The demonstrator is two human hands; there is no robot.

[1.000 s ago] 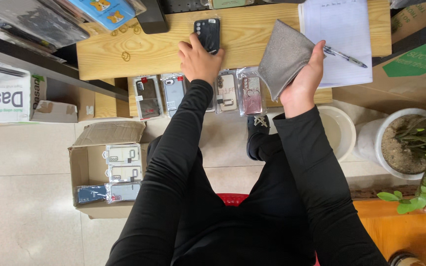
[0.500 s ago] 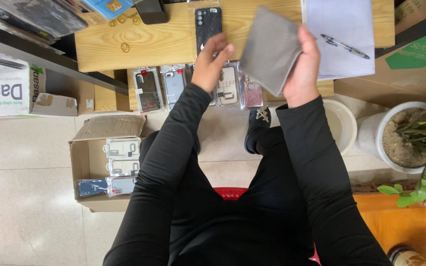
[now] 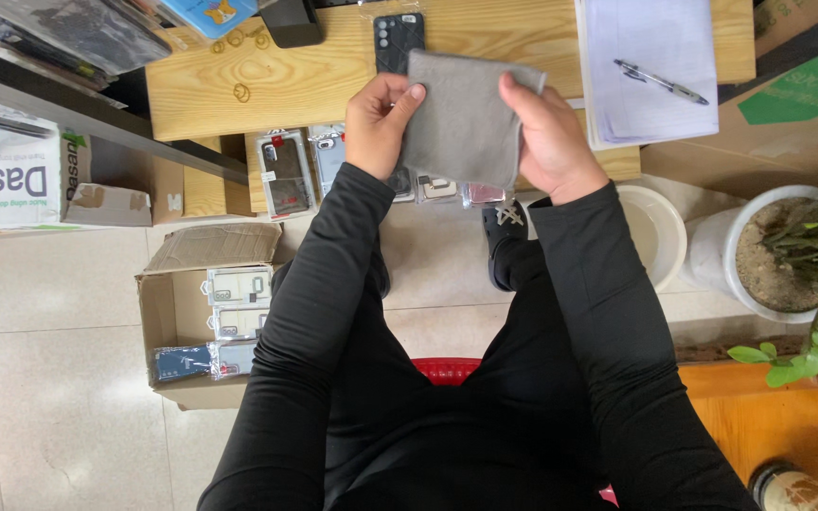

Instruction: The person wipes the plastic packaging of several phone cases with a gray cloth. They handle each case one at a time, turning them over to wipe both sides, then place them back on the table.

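Observation:
Both my hands hold a grey cloth (image 3: 461, 118) up in front of me over the near edge of a wooden table (image 3: 333, 76). My left hand (image 3: 378, 123) pinches its left edge and my right hand (image 3: 543, 132) grips its right side. A dark phone case in a clear wrapper (image 3: 398, 38) lies on the table just beyond the cloth, its lower part hidden by it. My black sleeves reach up from the bottom of the view.
A stack of white paper (image 3: 650, 71) with a pen (image 3: 660, 81) lies at the table's right. Packaged phone cases (image 3: 286, 170) sit on a lower shelf. An open cardboard box (image 3: 205, 322) of cases stands on the tiled floor at left. A white bucket (image 3: 655, 237) and potted plant (image 3: 788, 255) stand right.
My left hand left the dark phone case on the table and came across to take the cloth's left edge. The cloth, held before by my right hand alone, is now in both hands.

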